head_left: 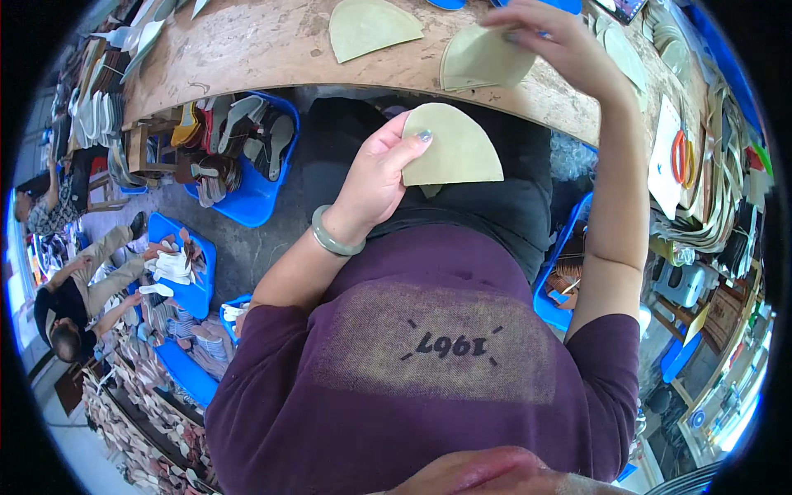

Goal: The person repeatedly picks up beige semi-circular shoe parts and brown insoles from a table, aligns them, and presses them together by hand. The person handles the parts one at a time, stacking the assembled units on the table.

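Observation:
My left hand (381, 169) is closed on a pale cream-green fan-shaped piece of sheet material (454, 153), its thumb flat on top near the straight edge. The piece is held over my lap, just off the table's near edge. My right hand (554, 41) reaches over a small stack of similar pale pieces (478, 62) on the table; its fingers are smeared by motion, so I cannot tell whether they grip anything. Another pale fan-shaped piece (373, 31) lies on the table farther left.
The worn wooden table (247, 49) curves across the front. A blue bin (262, 210) of shoe-shaped parts stands on the floor at left. Orange-handled scissors (681, 157) lie on a white sheet at right, beside stacked strips (716, 194). A person (70, 305) sits at far left.

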